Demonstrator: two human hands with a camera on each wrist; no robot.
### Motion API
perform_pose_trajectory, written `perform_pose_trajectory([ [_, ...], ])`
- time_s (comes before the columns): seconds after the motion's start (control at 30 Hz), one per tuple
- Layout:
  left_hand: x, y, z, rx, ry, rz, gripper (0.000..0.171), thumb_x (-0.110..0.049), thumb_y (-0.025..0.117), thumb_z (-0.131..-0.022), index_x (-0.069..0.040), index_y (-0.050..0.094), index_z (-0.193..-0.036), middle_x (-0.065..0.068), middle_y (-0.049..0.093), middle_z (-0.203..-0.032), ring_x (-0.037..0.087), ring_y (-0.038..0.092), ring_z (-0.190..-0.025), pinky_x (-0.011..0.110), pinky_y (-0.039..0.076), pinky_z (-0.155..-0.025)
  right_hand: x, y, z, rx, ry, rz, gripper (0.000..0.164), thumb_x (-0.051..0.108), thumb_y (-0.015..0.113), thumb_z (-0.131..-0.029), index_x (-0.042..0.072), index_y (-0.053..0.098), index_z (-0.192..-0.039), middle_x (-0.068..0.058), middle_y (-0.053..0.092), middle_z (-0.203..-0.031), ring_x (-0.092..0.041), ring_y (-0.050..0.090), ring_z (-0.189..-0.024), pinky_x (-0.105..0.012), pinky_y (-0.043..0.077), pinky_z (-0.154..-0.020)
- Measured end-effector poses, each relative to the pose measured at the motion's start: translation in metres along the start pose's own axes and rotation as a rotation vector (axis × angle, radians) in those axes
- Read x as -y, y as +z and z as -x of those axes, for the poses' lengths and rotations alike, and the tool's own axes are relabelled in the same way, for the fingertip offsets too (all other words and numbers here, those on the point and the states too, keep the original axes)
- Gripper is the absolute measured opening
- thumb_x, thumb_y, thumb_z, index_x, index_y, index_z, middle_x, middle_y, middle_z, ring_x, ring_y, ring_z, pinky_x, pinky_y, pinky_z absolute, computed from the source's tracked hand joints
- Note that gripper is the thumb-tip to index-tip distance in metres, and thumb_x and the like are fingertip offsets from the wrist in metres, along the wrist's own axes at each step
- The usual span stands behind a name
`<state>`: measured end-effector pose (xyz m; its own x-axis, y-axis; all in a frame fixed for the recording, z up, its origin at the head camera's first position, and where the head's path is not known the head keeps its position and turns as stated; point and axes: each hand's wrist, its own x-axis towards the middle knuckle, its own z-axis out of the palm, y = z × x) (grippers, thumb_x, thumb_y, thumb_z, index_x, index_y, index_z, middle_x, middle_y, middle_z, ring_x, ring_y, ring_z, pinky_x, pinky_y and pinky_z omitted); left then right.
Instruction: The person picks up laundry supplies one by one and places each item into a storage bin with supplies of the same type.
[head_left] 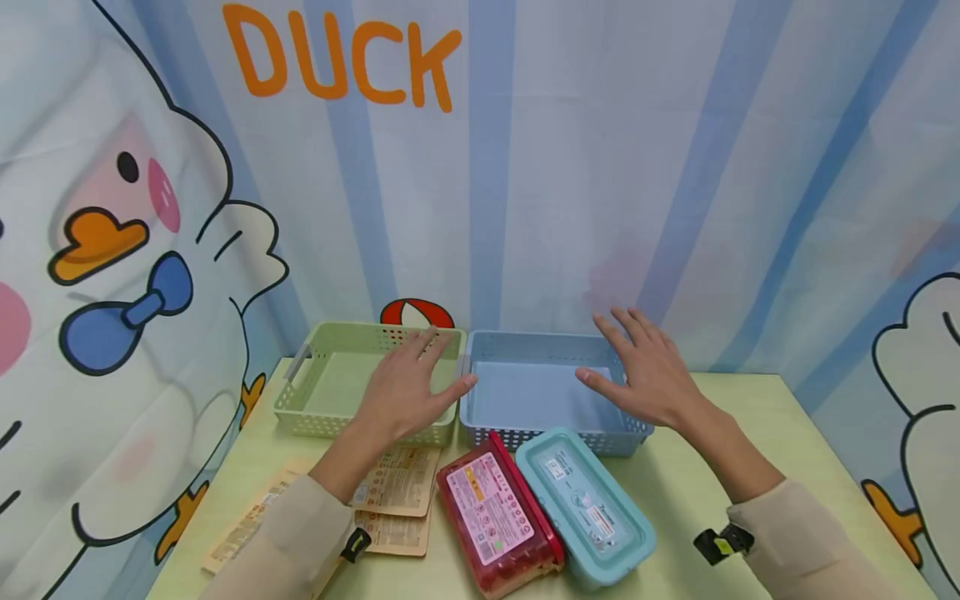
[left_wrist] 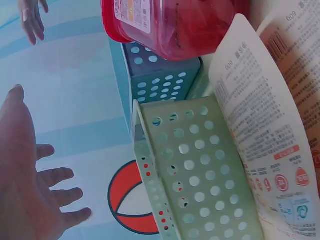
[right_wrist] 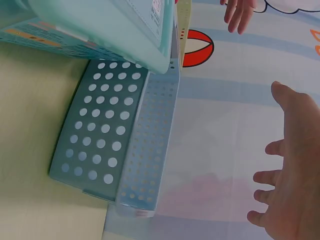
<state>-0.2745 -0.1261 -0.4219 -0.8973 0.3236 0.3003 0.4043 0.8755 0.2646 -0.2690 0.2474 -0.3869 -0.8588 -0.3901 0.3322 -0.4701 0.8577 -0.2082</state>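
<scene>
Both hands hover with fingers spread, holding nothing. My left hand (head_left: 408,387) is over the right part of a green perforated basket (head_left: 330,425). My right hand (head_left: 648,375) hangs above the right end of a blue perforated basket (head_left: 525,392), which stands beside the green one. In front of the blue basket lie a red plastic box with a pink label (head_left: 491,504) and a box with a light blue lid (head_left: 588,508), side by side and tilted. Several printed beige packets (head_left: 401,483) lie below the left forearm, which partly hides them.
Everything stands on a pale yellow-green table (head_left: 735,467). Behind it hangs a striped blue and white curtain (head_left: 570,167) with duck drawings and the word DUCK. Dark straps (head_left: 723,543) sit at both sleeves.
</scene>
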Motion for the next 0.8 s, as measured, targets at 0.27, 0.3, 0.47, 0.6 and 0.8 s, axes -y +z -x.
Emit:
perform_pose_trajectory([
  [0.27,-0.011,-0.002,0.001,0.031,0.044,0.013,0.091,-0.080,0.042,-0.099,-0.019,0.038,-0.166,0.012,0.038,-0.168,0.037,0.038,-0.153,0.059,0.039,-0.118,0.005,-0.009,0.000,0.013,-0.023,0.007,0.088,0.054,0.066,-0.099,0.012,0.031,-0.168,-0.022,0.024,-0.172,-0.047,0.015,-0.159,-0.076,0.021,-0.119],
  [0.3,-0.012,-0.002,0.002,0.034,0.045,0.018,0.090,-0.080,0.042,-0.099,-0.020,0.038,-0.166,0.012,0.039,-0.168,0.036,0.040,-0.152,0.059,0.041,-0.116,0.006,-0.009,0.000,0.012,-0.028,0.008,0.088,0.054,0.066,-0.099,0.012,0.031,-0.168,-0.021,0.025,-0.172,-0.047,0.016,-0.159,-0.075,0.021,-0.118],
  [0.47,-0.023,-0.001,0.004,0.048,0.050,0.058,0.087,-0.080,0.042,-0.100,-0.023,0.040,-0.165,0.013,0.042,-0.166,0.037,0.047,-0.147,0.060,0.047,-0.110,0.008,-0.009,0.003,-0.009,-0.055,-0.001,0.086,0.055,0.067,-0.098,0.011,0.037,-0.166,-0.022,0.040,-0.162,-0.047,0.033,-0.150,-0.075,0.032,-0.112],
  [0.6,-0.034,0.000,0.006,0.080,0.077,0.069,0.086,-0.078,0.043,-0.100,-0.021,0.044,-0.163,0.014,0.048,-0.161,0.037,0.051,-0.142,0.060,0.049,-0.107,0.009,-0.007,0.008,-0.003,-0.065,-0.006,0.087,0.056,0.068,-0.097,0.012,0.037,-0.166,-0.022,0.047,-0.153,-0.046,0.045,-0.138,-0.072,0.040,-0.105],
  [0.8,-0.048,0.002,0.011,0.155,0.102,0.079,0.080,-0.074,0.046,-0.102,-0.016,0.053,-0.157,0.015,0.053,-0.155,0.037,0.053,-0.140,0.058,0.049,-0.108,0.008,-0.009,0.014,0.025,-0.075,-0.021,0.088,0.056,0.068,-0.098,0.011,0.036,-0.166,-0.023,0.048,-0.152,-0.046,0.046,-0.136,-0.072,0.041,-0.103],
])
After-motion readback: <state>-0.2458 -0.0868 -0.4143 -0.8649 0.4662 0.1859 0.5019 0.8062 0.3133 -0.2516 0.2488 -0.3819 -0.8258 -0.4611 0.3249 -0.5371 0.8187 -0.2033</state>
